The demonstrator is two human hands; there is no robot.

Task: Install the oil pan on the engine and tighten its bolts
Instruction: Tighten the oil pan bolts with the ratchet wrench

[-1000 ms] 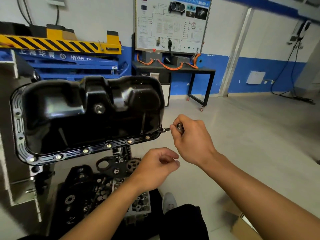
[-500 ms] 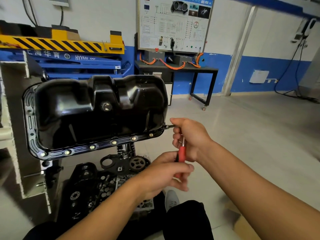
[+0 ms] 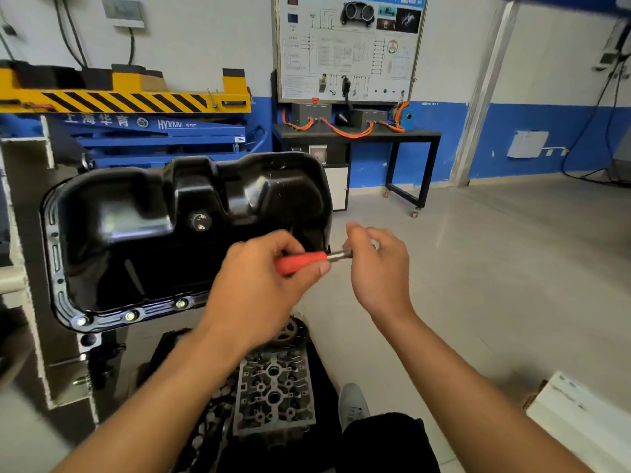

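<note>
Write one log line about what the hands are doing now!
left hand: grips red ratchet handle | right hand: pinches ratchet head | oil pan: on engine, lower-edge bolts in

The oil pan [image 3: 184, 233] blocked the space ahead and left. The left hand [image 3: 263, 288] covered its lower-right flange; the right hand [image 3: 379, 268] stood just beside. Open floor [image 3: 512, 268] lay to the right.
</note>
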